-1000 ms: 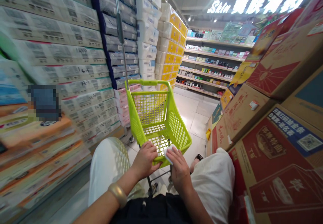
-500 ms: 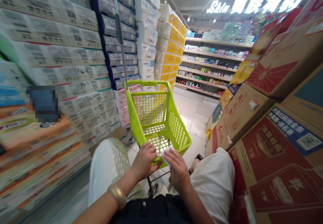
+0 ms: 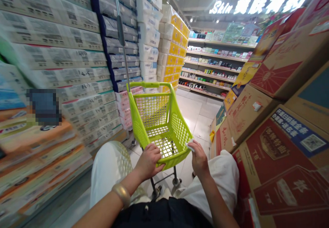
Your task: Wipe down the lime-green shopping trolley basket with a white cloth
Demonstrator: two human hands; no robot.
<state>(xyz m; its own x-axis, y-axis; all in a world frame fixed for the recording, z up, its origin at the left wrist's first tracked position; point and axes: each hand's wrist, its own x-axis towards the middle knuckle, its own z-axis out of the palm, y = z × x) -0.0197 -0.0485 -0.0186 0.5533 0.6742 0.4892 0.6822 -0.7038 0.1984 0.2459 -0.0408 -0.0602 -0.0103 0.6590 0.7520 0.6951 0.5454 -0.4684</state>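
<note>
A lime-green plastic shopping cart point(image 3: 156, 132) with lattice walls stands between my knees, its basket holding nothing. My left hand point(image 3: 149, 160) is closed round the near rim, left of its middle. At the near right corner my right hand point(image 3: 199, 156) pinches a white wipe point(image 3: 190, 146) against the rim. Whether the wipe is cloth or paper I cannot make out. Dark legs and casters show below the basket, and a tall metal pole point(image 3: 124, 57) rises at its far left corner.
Stacked wrapped paper packs point(image 3: 64, 57) wall off the left side. Printed cardboard cartons point(image 3: 277, 146) are piled close on the right. Beyond the cart, a tiled floor point(image 3: 197, 104) leads to shelves point(image 3: 210, 62) of small goods beneath a lit sign.
My right hand has slid the white wipe rightward along the rim, from near the middle of the front edge to the right corner. My left hand keeps its hold.
</note>
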